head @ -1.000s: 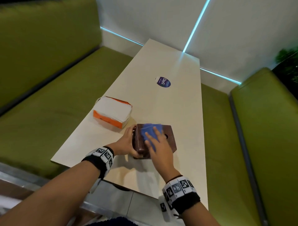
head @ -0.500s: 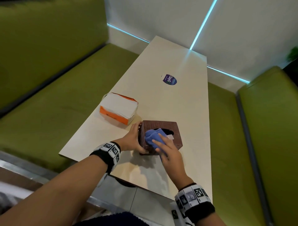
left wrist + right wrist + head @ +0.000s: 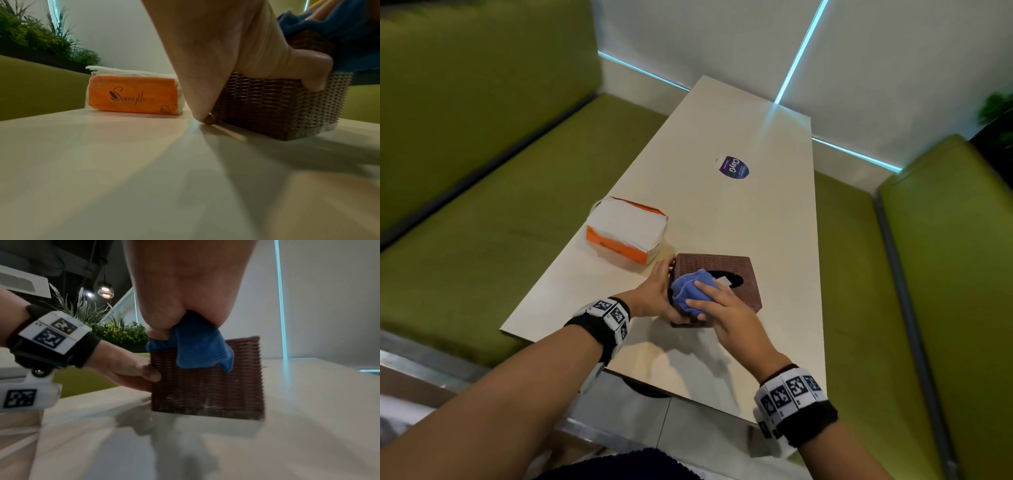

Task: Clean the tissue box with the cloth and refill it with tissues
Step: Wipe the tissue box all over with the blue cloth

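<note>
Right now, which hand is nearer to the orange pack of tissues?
Left. The left hand holds the brown woven tissue box's side facing the orange tissue pack; the right hand presses the blue cloth on top.

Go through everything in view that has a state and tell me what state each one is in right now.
Tissue box: upright on the table, top opening uncovered, a bit of white showing inside.
Cloth: bunched, pressed on the box's near top corner.
Tissue pack: lying flat, top open, tissues showing.
Left hand: gripping the box's side.
Right hand: holding the cloth.
</note>
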Tool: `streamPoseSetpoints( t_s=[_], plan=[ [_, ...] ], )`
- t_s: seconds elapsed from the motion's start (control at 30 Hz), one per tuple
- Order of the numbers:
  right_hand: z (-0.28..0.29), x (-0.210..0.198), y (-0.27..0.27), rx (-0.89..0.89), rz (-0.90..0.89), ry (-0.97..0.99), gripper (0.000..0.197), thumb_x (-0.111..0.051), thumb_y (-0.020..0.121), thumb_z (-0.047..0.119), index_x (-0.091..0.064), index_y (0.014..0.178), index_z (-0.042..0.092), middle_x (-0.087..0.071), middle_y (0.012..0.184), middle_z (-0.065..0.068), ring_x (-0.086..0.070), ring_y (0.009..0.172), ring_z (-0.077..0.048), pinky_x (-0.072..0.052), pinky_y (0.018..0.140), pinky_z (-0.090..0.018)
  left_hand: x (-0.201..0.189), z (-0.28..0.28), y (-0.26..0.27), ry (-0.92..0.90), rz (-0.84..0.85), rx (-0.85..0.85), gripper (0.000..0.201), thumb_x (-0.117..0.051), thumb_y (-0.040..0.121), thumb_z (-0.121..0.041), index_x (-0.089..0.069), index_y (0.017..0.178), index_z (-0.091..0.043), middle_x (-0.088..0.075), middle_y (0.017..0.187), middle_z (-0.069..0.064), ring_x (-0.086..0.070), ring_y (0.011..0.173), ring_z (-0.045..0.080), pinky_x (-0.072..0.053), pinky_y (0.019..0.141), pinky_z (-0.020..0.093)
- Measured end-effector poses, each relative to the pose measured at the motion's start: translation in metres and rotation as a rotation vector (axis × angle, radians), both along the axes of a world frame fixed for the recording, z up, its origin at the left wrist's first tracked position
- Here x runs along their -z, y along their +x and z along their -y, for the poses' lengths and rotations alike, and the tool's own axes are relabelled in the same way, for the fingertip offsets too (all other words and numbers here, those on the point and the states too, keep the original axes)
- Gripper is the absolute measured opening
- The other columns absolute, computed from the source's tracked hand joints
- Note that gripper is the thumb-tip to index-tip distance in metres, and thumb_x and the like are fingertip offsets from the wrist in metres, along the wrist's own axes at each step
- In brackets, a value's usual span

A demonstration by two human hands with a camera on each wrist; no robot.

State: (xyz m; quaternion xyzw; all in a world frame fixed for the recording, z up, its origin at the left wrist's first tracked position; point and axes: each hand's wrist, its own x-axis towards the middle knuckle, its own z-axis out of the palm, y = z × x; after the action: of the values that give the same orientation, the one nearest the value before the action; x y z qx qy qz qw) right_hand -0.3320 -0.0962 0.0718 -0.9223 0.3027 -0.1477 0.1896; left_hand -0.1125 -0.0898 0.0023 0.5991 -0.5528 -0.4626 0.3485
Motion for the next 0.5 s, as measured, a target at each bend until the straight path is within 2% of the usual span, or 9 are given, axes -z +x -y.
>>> streamPoseSetpoints(
  t_s=[0.17,0.23,0.33,0.43,0.5],
  plan=[
    [0.017,-0.011,-0.023,0.017,-0.007,0.012,0.028,-0.054,0.093,0.02,-0.069,0.116,0.023,-0.054,0.14,0.003,-0.04,0.138,-0.025,-0.031,0.116,-0.04,-0.001,0.0,-0.003,0.0,0.011,-0.018,0.147,-0.091,0.036,-0.042,-0.002,0.151,-0.024,-0.021,0.148,0.004,-0.031,0.14,0.022,-0.036,0.116,0.045],
    [0.009,-0.01,-0.007,0.002,0.012,0.009,0.028,-0.051,0.093,0.025,-0.07,0.113,0.021,-0.056,0.138,0.002,-0.045,0.134,-0.027,-0.036,0.112,-0.04,-0.002,-0.001,-0.001,0.004,0.025,-0.016,0.15,-0.09,0.035,-0.045,0.002,0.152,-0.022,-0.019,0.152,0.005,-0.029,0.141,0.023,-0.036,0.116,0.046],
    [0.001,-0.008,0.007,-0.033,-0.012,0.033,0.036,-0.042,0.094,0.033,-0.069,0.117,0.023,-0.053,0.141,0.004,-0.04,0.137,-0.025,-0.031,0.114,-0.031,-0.002,-0.001,0.001,0.006,0.041,0.013,0.153,-0.09,0.035,-0.048,0.006,0.152,-0.022,-0.015,0.155,0.006,-0.025,0.144,0.023,-0.034,0.117,0.045],
    [0.015,-0.015,-0.01,-0.038,-0.091,0.026,0.027,-0.051,0.096,0.024,-0.068,0.116,0.026,-0.051,0.143,0.006,-0.039,0.138,-0.022,-0.029,0.117,-0.038,0.0,0.001,0.001,-0.003,0.019,-0.024,0.147,-0.093,0.035,-0.044,-0.002,0.149,-0.03,-0.025,0.149,0.006,-0.033,0.14,0.023,-0.036,0.115,0.046],
    [0.025,-0.026,-0.023,0.039,-0.074,0.041,0.024,-0.053,0.095,0.02,-0.07,0.11,0.024,-0.055,0.138,0.005,-0.047,0.132,-0.018,-0.037,0.11,-0.043,0.002,0.002,0.0,-0.004,-0.002,-0.026,0.143,-0.096,0.034,-0.042,-0.007,0.146,-0.037,-0.026,0.147,0.003,-0.035,0.138,0.023,-0.037,0.114,0.048]
  ],
)
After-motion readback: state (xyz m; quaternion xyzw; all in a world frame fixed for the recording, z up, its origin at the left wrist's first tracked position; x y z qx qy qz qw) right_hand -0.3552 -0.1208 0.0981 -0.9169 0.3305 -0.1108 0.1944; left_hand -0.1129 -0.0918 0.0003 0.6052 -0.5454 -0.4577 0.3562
